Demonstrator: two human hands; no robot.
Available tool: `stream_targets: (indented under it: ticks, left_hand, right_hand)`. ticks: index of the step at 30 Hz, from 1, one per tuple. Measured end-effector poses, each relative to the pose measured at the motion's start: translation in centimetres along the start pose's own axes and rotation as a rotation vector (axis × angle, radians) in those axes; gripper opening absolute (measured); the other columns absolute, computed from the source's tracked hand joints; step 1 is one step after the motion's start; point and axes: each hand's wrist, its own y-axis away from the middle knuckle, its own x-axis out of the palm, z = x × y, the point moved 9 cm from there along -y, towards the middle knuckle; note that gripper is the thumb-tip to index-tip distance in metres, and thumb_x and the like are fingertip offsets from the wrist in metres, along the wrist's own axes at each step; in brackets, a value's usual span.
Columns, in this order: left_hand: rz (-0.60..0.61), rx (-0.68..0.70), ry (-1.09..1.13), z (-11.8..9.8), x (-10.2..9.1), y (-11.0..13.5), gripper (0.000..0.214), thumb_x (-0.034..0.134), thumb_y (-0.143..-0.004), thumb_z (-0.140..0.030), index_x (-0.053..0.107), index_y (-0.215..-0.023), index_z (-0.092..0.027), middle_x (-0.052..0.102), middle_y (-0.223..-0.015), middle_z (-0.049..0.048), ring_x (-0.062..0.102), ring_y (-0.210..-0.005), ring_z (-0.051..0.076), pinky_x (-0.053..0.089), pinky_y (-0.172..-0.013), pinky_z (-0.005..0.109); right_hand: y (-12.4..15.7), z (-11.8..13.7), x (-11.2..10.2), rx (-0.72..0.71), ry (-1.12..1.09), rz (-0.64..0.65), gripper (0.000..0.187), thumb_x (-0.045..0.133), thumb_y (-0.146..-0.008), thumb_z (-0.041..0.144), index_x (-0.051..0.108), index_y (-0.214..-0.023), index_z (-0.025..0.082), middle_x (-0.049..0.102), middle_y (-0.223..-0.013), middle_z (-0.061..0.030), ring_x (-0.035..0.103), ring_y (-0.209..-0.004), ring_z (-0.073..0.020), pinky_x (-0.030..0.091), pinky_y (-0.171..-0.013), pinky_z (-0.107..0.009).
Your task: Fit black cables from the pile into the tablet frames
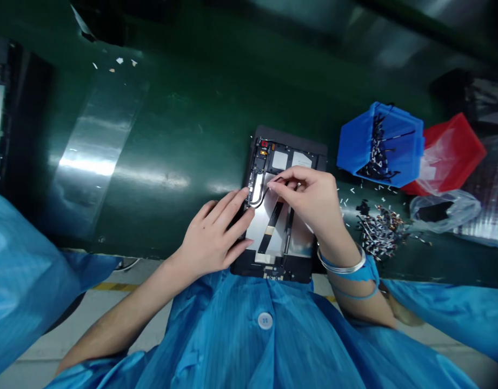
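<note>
An opened tablet lies at the front edge of the green bench, its silver inside and circuit board facing up. Several black ribbon cables run across it. My left hand rests along its left side, fingers stretched out and fingertips touching the frame. Over the tablet's middle, my right hand pinches a thin black cable between thumb and forefinger. That cable curves in a loop toward the board near my left fingertips. The far end of the pinched part is hidden by my fingers.
Right of the tablet stand a blue bin holding small black parts and a red bin. A pile of small metallic parts lies before them, beside a clear plastic bag. Paper scraps lie at the upper left.
</note>
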Motion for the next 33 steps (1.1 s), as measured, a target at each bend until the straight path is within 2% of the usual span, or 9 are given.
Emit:
stream_targets:
  ticks: [4, 10, 15, 18, 20, 23, 25, 29, 33]
  left_hand:
    - [0.061, 0.000, -0.012, 0.0, 0.7, 0.0, 0.049, 0.042, -0.095, -0.044, 0.050, -0.134, -0.015, 0.040, -0.145, 0.0235, 0.043, -0.132, 0.036, 0.043, -0.090, 0.043]
    - [0.069, -0.001, -0.013, 0.2, 0.9, 0.0, 0.050, 0.040, -0.095, -0.045, 0.051, -0.134, -0.015, 0.041, -0.145, 0.0243, 0.043, -0.132, 0.036, 0.042, -0.091, 0.044]
    - [0.075, -0.005, -0.018, 0.2, 1.0, 0.0, 0.050, 0.041, -0.095, -0.045, 0.052, -0.133, -0.015, 0.041, -0.145, 0.0239, 0.043, -0.132, 0.036, 0.042, -0.091, 0.043]
    - [0.071, -0.004, -0.015, 0.2, 0.9, 0.0, 0.049, 0.041, -0.095, -0.045, 0.052, -0.133, -0.015, 0.041, -0.145, 0.0238, 0.044, -0.131, 0.036, 0.043, -0.090, 0.043]
    - [0.065, -0.004, -0.006, 0.2, 0.8, 0.0, 0.049, 0.042, -0.095, -0.045, 0.052, -0.133, -0.015, 0.042, -0.144, 0.0237, 0.045, -0.130, 0.036, 0.043, -0.090, 0.043]
    - [0.056, -0.003, 0.013, 0.2, 0.8, 0.0, 0.049, 0.042, -0.095, -0.045, 0.053, -0.132, -0.015, 0.042, -0.144, 0.0241, 0.047, -0.129, 0.036, 0.043, -0.090, 0.044]
    - [0.055, -0.004, 0.014, 0.2, 0.9, 0.0, 0.048, 0.042, -0.095, -0.044, 0.053, -0.132, -0.015, 0.041, -0.145, 0.0240, 0.047, -0.128, 0.036, 0.043, -0.090, 0.044]
    - [0.054, -0.012, 0.013, 0.4, 0.9, 0.0, 0.048, 0.043, -0.095, -0.043, 0.051, -0.134, -0.015, 0.041, -0.145, 0.0231, 0.047, -0.128, 0.035, 0.043, -0.092, 0.044]
    - [0.059, -0.041, 0.094, 0.3, 0.6, 0.4, 0.053, 0.041, -0.096, -0.043, 0.040, -0.143, -0.018, 0.036, -0.149, 0.0211, 0.044, -0.131, 0.034, 0.043, -0.095, 0.045]
  right_hand:
    - [-0.3, -0.5, 0.6, 0.030, -0.036, 0.032, 0.008, 0.069, -0.072, 0.024, 0.068, -0.070, 0.017, 0.060, -0.060, 0.0030, 0.047, -0.052, -0.0073, 0.037, -0.052, -0.023]
    - [-0.5, -0.5, 0.9, 0.016, 0.003, 0.036, 0.007, 0.068, -0.074, 0.023, 0.068, -0.070, 0.017, 0.060, -0.060, 0.0033, 0.046, -0.052, -0.0070, 0.036, -0.053, -0.024]
    - [-0.4, 0.3, 0.9, -0.056, 0.144, 0.008, 0.005, 0.067, -0.077, 0.023, 0.068, -0.076, 0.018, 0.060, -0.064, 0.0030, 0.048, -0.055, -0.0087, 0.039, -0.058, -0.026]
    - [0.7, 1.3, -0.3, -0.140, 0.289, -0.073, 0.018, 0.064, -0.082, 0.025, 0.067, -0.099, 0.021, 0.062, -0.070, 0.0025, 0.051, -0.059, -0.0105, 0.041, -0.061, -0.027]
    - [1.9, 2.2, -0.9, -0.248, 0.417, -0.113, 0.024, 0.058, -0.087, 0.027, 0.065, -0.109, 0.024, 0.064, -0.076, 0.0002, 0.053, -0.065, -0.0124, 0.041, -0.063, -0.028]
    - [3.7, 2.7, 0.0, -0.429, 0.607, -0.020, 0.026, 0.047, -0.094, 0.030, 0.067, -0.110, 0.026, 0.063, -0.078, -0.0030, 0.053, -0.072, -0.0151, 0.038, -0.059, -0.028]
    - [4.2, 2.3, 1.1, -0.488, 0.719, 0.047, 0.029, 0.044, -0.095, 0.032, 0.067, -0.112, 0.026, 0.062, -0.077, -0.0039, 0.051, -0.073, -0.0160, 0.035, -0.056, -0.028]
    - [3.6, 1.9, 1.6, -0.470, 0.817, 0.030, 0.033, 0.042, -0.096, 0.033, 0.064, -0.120, 0.025, 0.059, -0.076, -0.0044, 0.047, -0.072, -0.0166, 0.032, -0.054, -0.029]
    - [5.0, 2.1, -0.6, -0.416, 0.720, -0.088, 0.033, 0.042, -0.096, 0.030, 0.063, -0.120, 0.022, 0.059, -0.076, -0.0040, 0.050, -0.072, -0.0163, 0.036, -0.057, -0.028]
